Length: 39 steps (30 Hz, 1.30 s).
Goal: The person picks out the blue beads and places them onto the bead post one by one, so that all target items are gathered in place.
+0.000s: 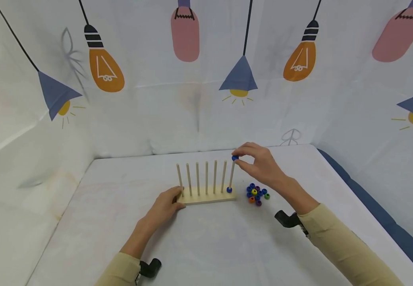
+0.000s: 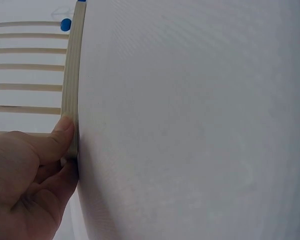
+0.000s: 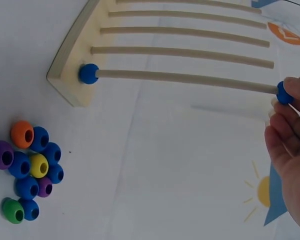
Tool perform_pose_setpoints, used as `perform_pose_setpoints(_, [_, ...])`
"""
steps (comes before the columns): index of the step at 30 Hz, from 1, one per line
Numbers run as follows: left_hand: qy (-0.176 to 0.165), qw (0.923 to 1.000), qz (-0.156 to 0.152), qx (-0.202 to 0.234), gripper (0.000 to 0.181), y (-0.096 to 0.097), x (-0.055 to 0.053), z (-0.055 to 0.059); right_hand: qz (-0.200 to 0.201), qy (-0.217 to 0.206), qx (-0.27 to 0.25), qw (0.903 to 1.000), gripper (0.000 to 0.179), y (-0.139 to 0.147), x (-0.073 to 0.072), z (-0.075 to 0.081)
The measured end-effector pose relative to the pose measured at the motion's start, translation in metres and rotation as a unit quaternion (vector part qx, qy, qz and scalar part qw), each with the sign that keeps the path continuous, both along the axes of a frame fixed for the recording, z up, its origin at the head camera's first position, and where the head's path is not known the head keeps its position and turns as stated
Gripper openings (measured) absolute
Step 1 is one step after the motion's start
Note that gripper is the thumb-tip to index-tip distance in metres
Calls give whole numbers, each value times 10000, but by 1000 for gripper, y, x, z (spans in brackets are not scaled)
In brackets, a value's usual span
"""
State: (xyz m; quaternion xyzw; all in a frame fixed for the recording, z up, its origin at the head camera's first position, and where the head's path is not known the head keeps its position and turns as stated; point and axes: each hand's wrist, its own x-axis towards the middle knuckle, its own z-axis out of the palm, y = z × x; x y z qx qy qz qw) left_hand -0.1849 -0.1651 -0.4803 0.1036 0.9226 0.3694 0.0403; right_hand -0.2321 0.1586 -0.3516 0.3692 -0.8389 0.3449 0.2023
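A wooden peg board (image 1: 206,197) with a row of several upright pegs stands on the white table. My left hand (image 1: 164,203) grips its left end, thumb on the front edge in the left wrist view. At the top of the rightmost peg (image 3: 190,82), my right hand (image 1: 261,163) pinches a blue bead (image 3: 284,93) between thumb and fingers. Another blue bead (image 3: 89,73) sits at the foot of that same peg. The other pegs carry no beads. Right of the board lies a cluster of loose beads, among them a yellow bead (image 3: 39,165) and a green bead (image 3: 13,211).
An orange bead (image 3: 22,134) and several blue and purple ones lie in the same cluster, close to the board's right end. A white cloth (image 1: 199,119) printed with lamps hangs behind the table (image 1: 206,246). Dark blue material (image 1: 371,202) runs beyond the table's right edge.
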Motion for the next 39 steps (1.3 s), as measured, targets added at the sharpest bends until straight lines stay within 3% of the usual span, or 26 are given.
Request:
perform_pose_setpoints(12, [-12,10000,5,36,63,1,-1,2,-214,-667,14,9975,20,-1,-1,-2])
perform_pose_setpoints(19, [11,10000,6,-16,62,1,-2,1,-257,-1213,-99,9922,18,0,-2,-7])
perform_pose_setpoints(27, [-1,10000,29,-11,61,2,-2,1,-341,-1532,-118,9875,15,0,-1,-12])
perform_pose_setpoints(39, [-20,10000,35,-83,63,1,-2,2,-224,-2086,-154,9776,8,-2,-5,-30])
